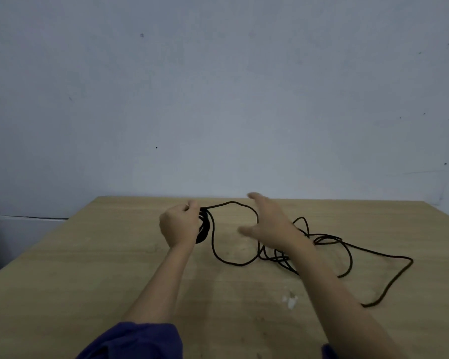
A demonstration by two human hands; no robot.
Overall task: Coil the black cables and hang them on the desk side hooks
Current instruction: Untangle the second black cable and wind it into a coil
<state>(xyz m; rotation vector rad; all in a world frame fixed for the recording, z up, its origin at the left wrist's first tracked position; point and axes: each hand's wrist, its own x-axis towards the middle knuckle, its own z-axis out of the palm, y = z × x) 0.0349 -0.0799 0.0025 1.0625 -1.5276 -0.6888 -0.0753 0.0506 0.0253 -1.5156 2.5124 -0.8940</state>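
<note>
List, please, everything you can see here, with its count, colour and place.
cable: one, black, partly coiled at the left hand, the rest loose on the table towards the right
table: one, light wood, across the lower half
wall: one, pale blue-grey, behind the table
mark: one, white, on the table beside the right forearm
sleeves: two, dark blue, at the bottom edge
left hand: one, grips the coiled part of the cable
right hand: one, fingers spread, blurred, by a loose loop
</note>
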